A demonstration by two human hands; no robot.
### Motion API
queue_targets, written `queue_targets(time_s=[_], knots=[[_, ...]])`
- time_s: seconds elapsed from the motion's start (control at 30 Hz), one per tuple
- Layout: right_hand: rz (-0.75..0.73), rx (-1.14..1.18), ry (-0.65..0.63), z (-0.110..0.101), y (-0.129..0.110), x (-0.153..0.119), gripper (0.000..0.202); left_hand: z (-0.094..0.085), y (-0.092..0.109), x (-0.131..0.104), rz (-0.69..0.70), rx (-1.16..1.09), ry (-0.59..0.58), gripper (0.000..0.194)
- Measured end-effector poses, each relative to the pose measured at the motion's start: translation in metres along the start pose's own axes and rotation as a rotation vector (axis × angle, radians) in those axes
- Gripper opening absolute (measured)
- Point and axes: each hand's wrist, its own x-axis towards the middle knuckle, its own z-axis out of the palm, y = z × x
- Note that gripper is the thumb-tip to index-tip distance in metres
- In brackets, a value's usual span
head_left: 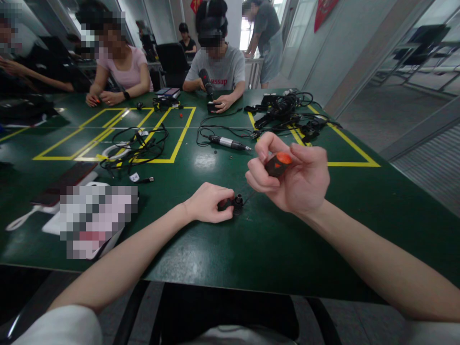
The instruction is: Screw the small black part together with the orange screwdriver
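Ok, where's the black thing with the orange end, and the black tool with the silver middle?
Black piece with orange end point(275, 167): head view, on its dark side.
Black tool with silver middle point(226, 142): head view, on its silver barrel.

You are in a workshop for small electronic parts, set up in an office-like room. Your green table point(201, 256) is marked out with yellow tape point(354, 164) and carries an electric screwdriver point(226, 142) and tangled black cables point(282, 108). Facing you, a co-worker point(219, 67) uses a power driver point(206, 82); an office chair point(172, 62) stands behind.
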Motion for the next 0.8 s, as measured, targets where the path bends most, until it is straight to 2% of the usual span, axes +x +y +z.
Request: queue_targets(time_s=[0.23, 0.5, 0.67, 0.8], knots=[[0.021, -0.045, 0.102, 0.0011, 0.0006, 0.0006, 0.031, -0.0008, -0.0006, 0.0007, 0.011, -0.008, -0.004, 0.016], [0.025, -0.007, 0.044, 0.0001, 0.0026, 0.0025, 0.041, -0.0003, -0.0001, 0.0004, -0.018, -0.017, -0.011, 0.018], [0.04, 0.101, -0.007, -0.0028, 0.0027, -0.0014, 0.036, -0.0006, -0.0008, 0.0006, -0.007, -0.024, -0.013, 0.018], [0.031, 0.048, 0.021, -0.0025, 0.0011, -0.0017, 0.03, 0.0001, -0.0016, 0.0004, -0.016, -0.041, -0.001, 0.019]])
